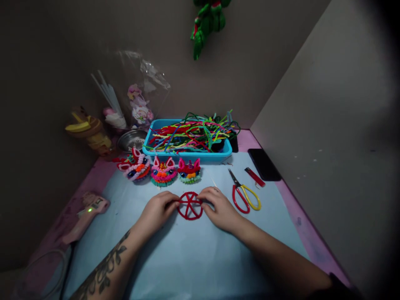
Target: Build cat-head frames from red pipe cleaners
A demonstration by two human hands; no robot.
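The left hand (pixel 160 208), fingers bent and thumb drawn in, pinches a red spoked wheel (pixel 189 202) at its nine o'clock edge; the right hand (pixel 218 210), a little more open, pinches it near three o'clock. There is one wheel, between the two hands. Around it: three fuzzy animal heads (pixel 164 173) in a row from ten to twelve o'clock, one blue tray (pixel 187 158) at twelve with fuzzy sticks (pixel 193 134) too tangled to count, one phone (pixel 264 164) at two, one pair of scissors (pixel 236 183) at three, one glue gun (pixel 86 218) at nine
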